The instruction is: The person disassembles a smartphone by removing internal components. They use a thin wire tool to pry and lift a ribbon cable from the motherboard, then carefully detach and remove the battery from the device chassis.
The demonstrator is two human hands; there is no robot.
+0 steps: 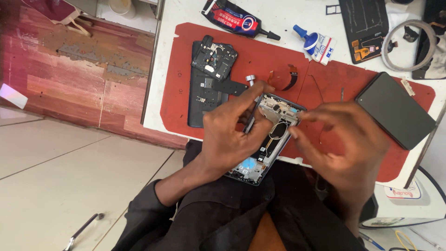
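Opened phone (267,139) held over the tabletop (278,46) edge.
Left hand (232,135) grips it with tweezers (251,122); right hand (344,144) pinches its top corner. A slip might tear a flex or drop it.

Left hand (232,135) gripped opened phone frame (269,139) over desk's near edge; right hand (344,139) pinched its top corner. Back cover (206,88) lay on red mat (260,56); black slab (395,109) near right edge, glue tube (239,21) at far edge.
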